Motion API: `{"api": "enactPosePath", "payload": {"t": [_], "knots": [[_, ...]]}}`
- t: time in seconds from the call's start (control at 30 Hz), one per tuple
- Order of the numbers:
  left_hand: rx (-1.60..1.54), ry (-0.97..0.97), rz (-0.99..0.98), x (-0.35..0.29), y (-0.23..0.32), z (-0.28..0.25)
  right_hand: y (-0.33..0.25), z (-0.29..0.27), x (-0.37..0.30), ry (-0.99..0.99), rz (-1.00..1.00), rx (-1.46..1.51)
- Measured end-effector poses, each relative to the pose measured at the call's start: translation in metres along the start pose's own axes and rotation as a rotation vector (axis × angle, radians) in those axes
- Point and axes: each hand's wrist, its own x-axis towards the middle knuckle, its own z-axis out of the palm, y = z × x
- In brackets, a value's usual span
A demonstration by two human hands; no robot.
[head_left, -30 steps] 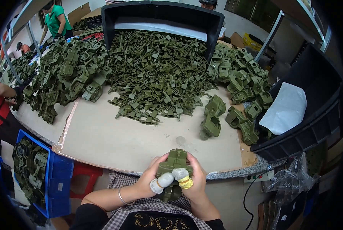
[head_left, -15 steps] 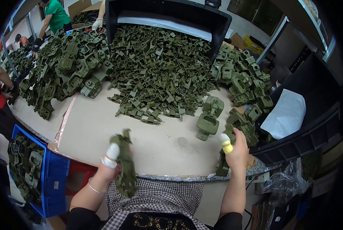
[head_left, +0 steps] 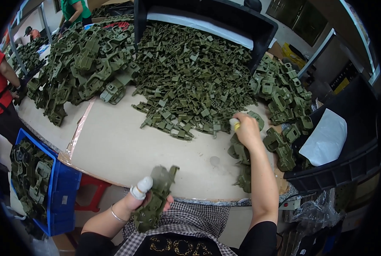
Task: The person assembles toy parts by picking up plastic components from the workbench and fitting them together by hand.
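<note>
My left hand (head_left: pixel 135 199), its thumb wrapped in white, is closed around a long olive-green moulded plastic part (head_left: pixel 154 207) close to the front of my apron. Farther forward and to the right, my right hand (head_left: pixel 249 132), with white and yellow wrapping on a digit, has its fingers curled at the right edge of a heap of small green plastic pieces (head_left: pixel 190 77). What those fingers hold is hidden. A larger green part (head_left: pixel 256 118) lies right beside them. Nearer me, below the right wrist, another green part (head_left: pixel 239 152) rests on the table (head_left: pixel 113 145).
A black bin (head_left: pixel 207 15) lies tipped behind the small pieces. Larger green parts are piled at the left (head_left: pixel 88 64) and right (head_left: pixel 280 94). A black crate (head_left: pixel 331 168) stands at the far right, a blue crate (head_left: pixel 62 196) at lower left. Other people work at the left.
My right hand has moved forward to the edge of the small-piece heap. The left hand has turned its part and brought it rightward. The whole view has shifted slightly.
</note>
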Motion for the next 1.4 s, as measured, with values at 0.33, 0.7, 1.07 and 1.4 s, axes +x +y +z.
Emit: {"api": "enactPosePath", "payload": {"t": [0.33, 0.7, 1.07, 1.4], "knots": [[0.106, -0.094, 0.135, 0.02, 0.005, 0.009, -0.115, -0.033, -0.123, -0.25, -0.115, 0.753], [1.29, -0.2, 0.341, 0.002, 0.006, 0.034, -0.107, 0.003, -0.192, -0.491, 0.002, 0.827], [0.678, -0.252, 0.228, 0.001, -0.05, 0.015, -0.097, 0.005, -0.209, -0.582, -0.061, 0.894], [1.267, -0.343, 0.161, -0.001, -0.025, 0.04, -0.109, -0.004, -0.195, -0.308, -0.446, 0.736]]}}
